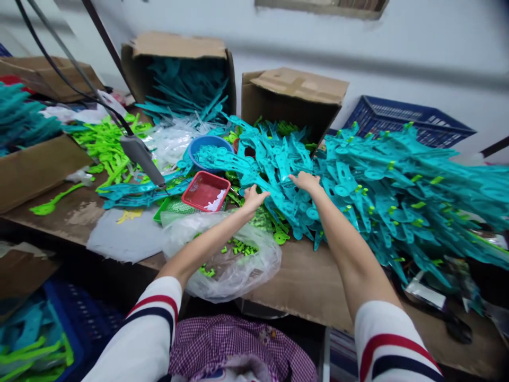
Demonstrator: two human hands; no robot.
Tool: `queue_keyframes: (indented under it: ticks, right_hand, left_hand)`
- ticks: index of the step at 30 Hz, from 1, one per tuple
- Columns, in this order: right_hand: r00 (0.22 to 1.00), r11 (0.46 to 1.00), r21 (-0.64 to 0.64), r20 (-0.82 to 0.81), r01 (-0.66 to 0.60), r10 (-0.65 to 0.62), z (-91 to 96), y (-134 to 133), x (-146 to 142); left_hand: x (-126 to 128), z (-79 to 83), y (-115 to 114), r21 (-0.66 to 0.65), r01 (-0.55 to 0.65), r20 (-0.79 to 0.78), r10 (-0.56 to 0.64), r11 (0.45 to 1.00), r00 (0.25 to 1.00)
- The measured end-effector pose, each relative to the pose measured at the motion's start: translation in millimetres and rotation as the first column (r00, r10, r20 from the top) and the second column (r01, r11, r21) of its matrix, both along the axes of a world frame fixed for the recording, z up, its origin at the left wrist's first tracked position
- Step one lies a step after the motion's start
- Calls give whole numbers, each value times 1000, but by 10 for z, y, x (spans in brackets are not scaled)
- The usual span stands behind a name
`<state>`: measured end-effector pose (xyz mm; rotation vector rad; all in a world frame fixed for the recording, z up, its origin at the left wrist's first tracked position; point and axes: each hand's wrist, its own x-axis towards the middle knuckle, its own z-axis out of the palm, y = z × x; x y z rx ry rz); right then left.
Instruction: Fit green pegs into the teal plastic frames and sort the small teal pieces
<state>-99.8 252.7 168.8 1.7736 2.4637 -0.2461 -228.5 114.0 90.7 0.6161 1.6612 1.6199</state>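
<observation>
My left hand (254, 200) is over the near edge of a heap of long teal plastic parts (274, 154). Its thumb stands apart from the fingers, and I see nothing held in it. To its right, my right hand (306, 181) reaches into the same heap with its fingers closed on a teal part; the fingertips are partly hidden. Below my left hand lies a clear plastic bag (222, 281) with small green pieces (242, 247) in it. A red tray (204, 187) with some white pieces and a blue bowl (210, 142) of teal parts stand to the left.
Two cardboard boxes (181, 48) (302, 85) lie on their sides at the back. A large teal stack with green bits (397, 180) fills the right, before a blue crate (413, 119). A grey corded tool (141, 159) hangs at left, near green parts (109, 143).
</observation>
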Motion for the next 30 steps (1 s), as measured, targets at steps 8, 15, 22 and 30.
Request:
queue_keyframes:
  ticks: [8,15,22,30]
  right_hand:
    - [915,937,255,-262,-240,306,-304,-472,-24]
    - [469,912,203,-806,-355,362,-242,-1266,22]
    - [219,992,59,-972,-114,83,-188,-2442,619]
    - [263,832,-144,-908,536,-326,-1249,-4141,1949]
  left_hand:
    - [-109,119,207,-18,-22,223,26,1000,975]
    - [-54,348,-514,308,248,-99,-228,918,968]
    - [393,744,-1415,161,499,-688,-266,852,675]
    - [250,-117,-2277,-216,383,-668,-422,898,613]
